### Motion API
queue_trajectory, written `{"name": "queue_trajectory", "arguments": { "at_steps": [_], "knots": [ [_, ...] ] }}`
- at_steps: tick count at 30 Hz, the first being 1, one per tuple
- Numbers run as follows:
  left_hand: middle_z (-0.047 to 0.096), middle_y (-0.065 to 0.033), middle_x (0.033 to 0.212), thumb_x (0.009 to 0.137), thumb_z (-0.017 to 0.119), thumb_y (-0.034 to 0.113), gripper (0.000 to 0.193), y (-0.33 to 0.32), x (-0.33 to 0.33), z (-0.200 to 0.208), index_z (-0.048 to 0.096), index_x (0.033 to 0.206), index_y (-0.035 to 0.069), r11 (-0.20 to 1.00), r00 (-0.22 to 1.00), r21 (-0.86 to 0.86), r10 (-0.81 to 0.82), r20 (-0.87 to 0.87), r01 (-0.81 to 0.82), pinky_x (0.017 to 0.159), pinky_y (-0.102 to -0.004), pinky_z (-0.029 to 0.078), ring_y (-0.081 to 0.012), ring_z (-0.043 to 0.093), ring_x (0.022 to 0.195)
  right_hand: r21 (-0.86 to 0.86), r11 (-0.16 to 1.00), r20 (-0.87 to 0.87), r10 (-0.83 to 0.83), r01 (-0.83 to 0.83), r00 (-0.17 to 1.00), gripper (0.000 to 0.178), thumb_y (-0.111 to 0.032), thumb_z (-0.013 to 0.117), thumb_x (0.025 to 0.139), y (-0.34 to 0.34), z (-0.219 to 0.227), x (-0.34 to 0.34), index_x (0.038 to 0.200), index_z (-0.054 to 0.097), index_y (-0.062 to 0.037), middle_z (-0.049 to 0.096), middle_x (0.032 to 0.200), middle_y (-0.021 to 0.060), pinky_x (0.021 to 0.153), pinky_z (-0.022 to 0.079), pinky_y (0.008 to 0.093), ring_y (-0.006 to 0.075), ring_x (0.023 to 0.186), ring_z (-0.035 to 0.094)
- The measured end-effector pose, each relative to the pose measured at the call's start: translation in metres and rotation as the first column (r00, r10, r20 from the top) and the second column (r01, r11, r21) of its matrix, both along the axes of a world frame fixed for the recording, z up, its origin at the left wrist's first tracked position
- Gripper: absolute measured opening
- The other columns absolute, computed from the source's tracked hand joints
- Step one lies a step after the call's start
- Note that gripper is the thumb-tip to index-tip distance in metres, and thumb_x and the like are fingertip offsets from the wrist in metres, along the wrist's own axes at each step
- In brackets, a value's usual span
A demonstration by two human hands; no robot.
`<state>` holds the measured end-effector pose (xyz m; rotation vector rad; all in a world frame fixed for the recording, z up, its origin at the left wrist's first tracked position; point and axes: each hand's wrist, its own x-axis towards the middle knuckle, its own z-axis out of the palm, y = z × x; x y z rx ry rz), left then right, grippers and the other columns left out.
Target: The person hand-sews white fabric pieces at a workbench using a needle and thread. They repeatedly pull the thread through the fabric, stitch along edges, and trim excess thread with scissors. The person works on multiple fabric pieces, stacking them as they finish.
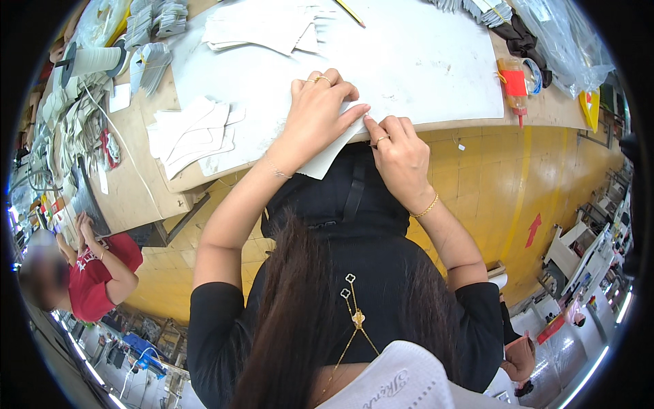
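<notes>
At the table's front edge, my left hand (319, 112) is closed on a white cut piece (325, 159), of paper-like or leather-like sheet. Its thumb presses along the top edge, and the lower part of the piece hangs past the table edge. My right hand (402, 155) has its fingers curled, thumb and forefinger pinched at the right corner of the same piece, close to the left thumb. What lies between those fingertips is mostly hidden. Left of my left hand, a fanned stack of white cut pieces (197, 133) rests on the table.
Another stack of white pieces (255, 27) and a yellow-black pencil (351, 13) lie farther back on the white board (422, 68). At right stand an orange-red squeeze bottle (512, 85) and a tape roll (536, 76). A cord spool (95, 61) stands left; a person in red (102, 276) works beyond.
</notes>
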<state>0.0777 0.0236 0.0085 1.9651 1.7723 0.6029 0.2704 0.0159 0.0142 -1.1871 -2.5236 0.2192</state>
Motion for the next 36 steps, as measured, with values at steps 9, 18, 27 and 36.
{"name": "queue_trajectory", "arguments": {
  "at_steps": [9, 18, 27, 36],
  "knots": [
    [0.065, -0.0093, 0.103, 0.086, 0.069, 0.006, 0.019, 0.004, -0.014, -0.008, 0.065, 0.105, 0.005, 0.981, 0.99, 0.144, 0.122, 0.077, -0.132, 0.086, -0.0439, 0.046, -0.03, 0.062, 0.098, 0.022, 0.994, 0.08, 0.109, -0.111, 0.991, 0.039, -0.006, 0.069, 0.079, 0.024, 0.003, -0.01, 0.116, 0.076, -0.0141, 0.056, 0.086, 0.0006, 0.062, 0.054, 0.0292, 0.0173, 0.084, 0.059],
    [0.06, -0.0137, 0.131, 0.088, 0.074, 0.017, 0.036, -0.034, -0.036, -0.007, 0.066, 0.12, 0.002, 0.958, 0.979, 0.265, -0.06, -0.195, 0.111, 0.095, -0.0408, 0.048, -0.0303, 0.058, 0.119, -0.112, 0.977, -0.091, 0.169, -0.179, 0.981, 0.031, -0.008, 0.069, 0.085, 0.081, 0.003, -0.053, 0.115, 0.075, -0.0123, 0.062, 0.088, 0.0022, 0.069, 0.056, 0.0339, 0.0212, 0.083, 0.064],
    [0.061, -0.0121, 0.132, 0.088, 0.075, 0.02, 0.035, -0.045, -0.026, -0.007, 0.066, 0.118, 0.004, 0.972, 0.98, 0.231, -0.005, -0.198, 0.052, 0.097, -0.041, 0.045, -0.0305, 0.058, 0.117, -0.624, 0.782, -0.141, -0.109, -0.003, 0.984, 0.021, -0.02, 0.071, 0.092, 0.067, 0.018, -0.05, 0.105, 0.078, -0.0047, 0.072, 0.094, 0.0138, 0.076, 0.055, 0.0381, 0.0286, 0.08, 0.071],
    [0.063, -0.0108, 0.129, 0.088, 0.072, 0.01, 0.026, -0.038, -0.033, -0.005, 0.068, 0.113, 0.002, 0.967, 0.99, 0.242, -0.045, -0.135, 0.077, 0.097, -0.0415, 0.047, -0.0296, 0.058, 0.117, -0.38, 0.925, -0.072, -0.049, 0.018, 0.996, 0.012, -0.016, 0.073, 0.09, 0.049, 0.013, -0.053, 0.095, 0.077, -0.0063, 0.068, 0.087, 0.0079, 0.066, 0.054, 0.0351, 0.024, 0.072, 0.069]
  ]
}}
